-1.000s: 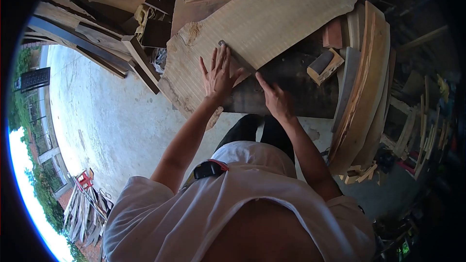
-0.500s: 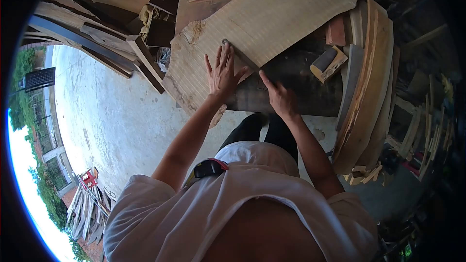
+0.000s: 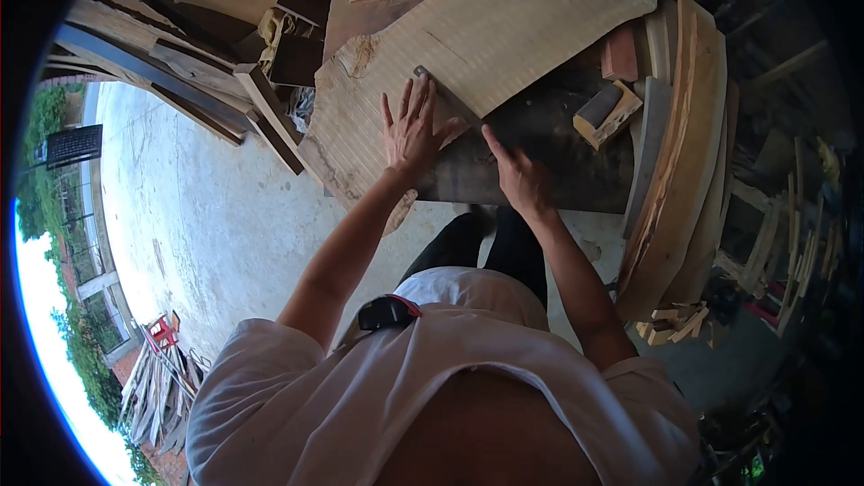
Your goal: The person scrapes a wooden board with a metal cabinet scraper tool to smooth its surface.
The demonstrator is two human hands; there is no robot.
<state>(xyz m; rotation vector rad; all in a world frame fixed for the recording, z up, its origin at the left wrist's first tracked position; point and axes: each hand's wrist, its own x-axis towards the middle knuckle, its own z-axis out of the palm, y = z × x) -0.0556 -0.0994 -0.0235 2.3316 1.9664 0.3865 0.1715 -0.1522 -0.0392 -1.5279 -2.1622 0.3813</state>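
Note:
A broad pale wooden board (image 3: 540,22) with fine saw lines and one rough, live edge lies slantwise over a dark work surface (image 3: 549,175). My left hand (image 3: 414,137) rests flat on the board's nearer end, its fingers spread. Just right of those fingers, a narrow, straight dark blade-like tool (image 3: 453,99) crosses the board. My right hand (image 3: 524,182) is closed around the tool's near end, with the index finger stretched along it. The grip hides the handle, so the exact kind of tool cannot be made out.
A block with a dark top (image 3: 608,113) sits on the work surface, near a reddish wood piece (image 3: 619,54). Long curved planks (image 3: 677,171) stand to the right. More lumber (image 3: 193,58) is stacked at the left, beside the concrete floor (image 3: 207,207).
The view has shifted slightly. Both hands, the tool and the board keep nearly the same places relative to each other.

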